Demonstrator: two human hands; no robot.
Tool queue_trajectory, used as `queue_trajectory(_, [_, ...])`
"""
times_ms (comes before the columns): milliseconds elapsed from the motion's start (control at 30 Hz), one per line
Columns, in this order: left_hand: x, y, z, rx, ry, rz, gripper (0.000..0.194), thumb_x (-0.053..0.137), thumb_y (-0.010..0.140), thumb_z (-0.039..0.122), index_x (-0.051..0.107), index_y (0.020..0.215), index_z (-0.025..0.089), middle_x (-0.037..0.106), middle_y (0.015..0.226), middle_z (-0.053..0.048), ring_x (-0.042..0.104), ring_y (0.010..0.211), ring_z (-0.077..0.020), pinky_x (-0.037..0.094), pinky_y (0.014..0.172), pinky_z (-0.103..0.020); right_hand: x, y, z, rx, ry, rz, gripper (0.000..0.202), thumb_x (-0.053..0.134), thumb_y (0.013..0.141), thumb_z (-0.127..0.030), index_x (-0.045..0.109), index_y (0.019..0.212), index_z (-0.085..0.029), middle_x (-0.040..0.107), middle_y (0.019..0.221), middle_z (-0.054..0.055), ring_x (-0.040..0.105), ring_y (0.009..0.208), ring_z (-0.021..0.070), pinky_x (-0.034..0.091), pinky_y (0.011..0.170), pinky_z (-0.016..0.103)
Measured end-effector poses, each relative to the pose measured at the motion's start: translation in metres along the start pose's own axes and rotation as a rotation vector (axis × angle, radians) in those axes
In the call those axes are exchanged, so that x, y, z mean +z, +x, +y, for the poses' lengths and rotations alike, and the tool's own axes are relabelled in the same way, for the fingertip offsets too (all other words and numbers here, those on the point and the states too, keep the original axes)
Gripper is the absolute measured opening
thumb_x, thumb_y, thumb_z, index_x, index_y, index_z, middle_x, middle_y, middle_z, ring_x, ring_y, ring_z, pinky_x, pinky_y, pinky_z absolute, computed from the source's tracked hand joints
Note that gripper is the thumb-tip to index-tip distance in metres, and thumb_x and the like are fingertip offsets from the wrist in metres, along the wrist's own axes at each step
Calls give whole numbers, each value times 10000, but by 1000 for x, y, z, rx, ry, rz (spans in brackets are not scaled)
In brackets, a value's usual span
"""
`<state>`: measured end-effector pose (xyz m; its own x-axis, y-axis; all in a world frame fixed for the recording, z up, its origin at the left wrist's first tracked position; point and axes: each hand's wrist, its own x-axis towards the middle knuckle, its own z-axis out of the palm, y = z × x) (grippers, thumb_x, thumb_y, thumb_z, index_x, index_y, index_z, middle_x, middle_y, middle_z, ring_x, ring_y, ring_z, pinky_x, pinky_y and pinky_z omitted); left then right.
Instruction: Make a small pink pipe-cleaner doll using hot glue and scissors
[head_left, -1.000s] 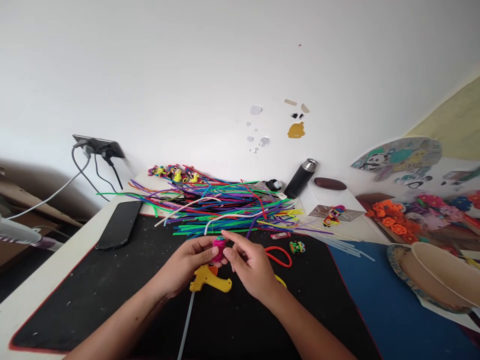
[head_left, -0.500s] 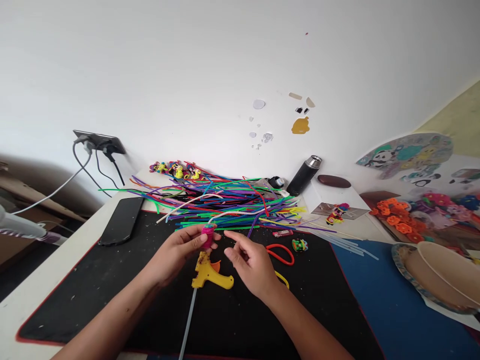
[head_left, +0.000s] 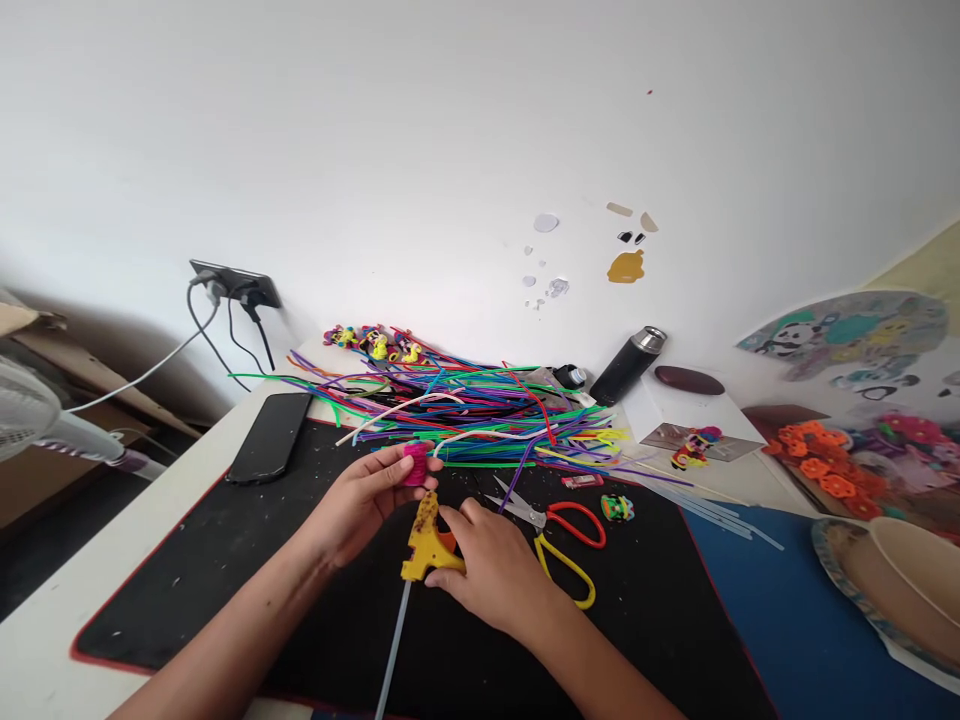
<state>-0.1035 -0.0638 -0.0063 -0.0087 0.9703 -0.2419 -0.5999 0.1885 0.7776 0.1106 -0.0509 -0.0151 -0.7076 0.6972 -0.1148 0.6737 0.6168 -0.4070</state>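
Note:
My left hand [head_left: 365, 500] pinches a small magenta coiled piece [head_left: 415, 466] between thumb and fingers. Just below it lies a yellow glue gun [head_left: 427, 548], its nozzle pointing up toward the piece and a pale glue stick [head_left: 394, 645] sticking out of its back. My right hand [head_left: 495, 568] is on the glue gun's handle, with the fingers curled round the trigger side and the thumb along the near side. Right of that hand lie open scissors [head_left: 571, 521] with one red and one yellow handle.
Many coloured pipe cleaners [head_left: 480, 400] spread behind the hands. A phone [head_left: 270, 438] lies at the left of the black mat [head_left: 195, 560]. A black flask [head_left: 628, 366], a white box [head_left: 667, 408], a small figure [head_left: 697, 449] and bowls [head_left: 919, 570] are at the right.
My right hand has moved down and left onto the glue gun's handle, uncovering the scissors. My left hand still holds the magenta piece, now turned slightly. The view has shifted a little.

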Motion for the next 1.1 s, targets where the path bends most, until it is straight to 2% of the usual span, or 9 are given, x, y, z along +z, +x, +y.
queue_trajectory(133, [-1,0,2,-5,-41,0,277,888,827,247,841,1059,103,834,1085,-174,788,845,-223,651,744,-271,4,0,-1,32,-21,-8,411,851,861,-493,721,1132,-213,683,1077,66,703,976,302,531,828,392])
queue_trajectory(300, [-2,1,3,-1,-75,22,220,854,852,204,830,1046,104,831,1087,-171,799,852,-226,657,738,-267,12,-2,2,35,36,38,233,768,926,-379,733,1093,-220,699,1046,60,706,978,276,508,832,355])
queue_trajectory(400, [-3,1,8,30,-74,53,219,860,845,204,828,1043,115,834,1067,-161,797,845,-223,655,728,-264,14,-3,5,28,137,90,267,767,907,-324,737,1155,-228,703,1039,55,703,952,258,500,820,339])
queue_trajectory(567, [-7,2,20,146,-25,106,286,879,838,270,820,1076,123,822,1113,-160,772,845,-212,647,715,-265,13,-3,15,30,537,237,265,781,872,-283,761,1134,-246,675,942,26,661,838,213,489,750,321])
queue_trajectory(633, [-7,4,22,167,-2,124,296,882,836,297,819,1068,125,815,1127,-162,760,832,-212,641,691,-272,13,-2,21,37,794,267,260,773,887,-344,767,1127,-243,678,930,32,650,810,210,493,717,322])
queue_trajectory(700, [-5,6,21,156,12,139,337,892,823,300,813,1104,133,813,1110,-157,751,798,-206,629,661,-274,13,0,26,76,1100,257,347,764,902,-463,761,1156,-226,678,883,30,639,713,193,488,639,312])
queue_trajectory(800, [2,12,16,128,21,135,487,905,806,282,771,1264,185,810,1026,-112,745,765,-196,603,634,-263,10,1,31,153,1432,283,470,772,885,-597,766,1089,-174,629,754,8,602,579,159,448,561,290])
queue_trajectory(900, [11,20,10,107,44,102,584,904,811,285,722,1363,231,791,974,-71,728,755,-187,579,616,-261,3,3,33,208,1642,340,508,775,886,-615,768,1065,-140,623,741,20,585,554,145,415,523,269])
queue_trajectory(1100, [28,39,-2,18,82,36,468,879,836,248,776,1289,201,788,1125,-107,697,817,-175,574,693,-280,-13,16,44,188,1809,485,487,803,870,-584,765,1033,-126,595,702,0,523,493,109,331,450,230])
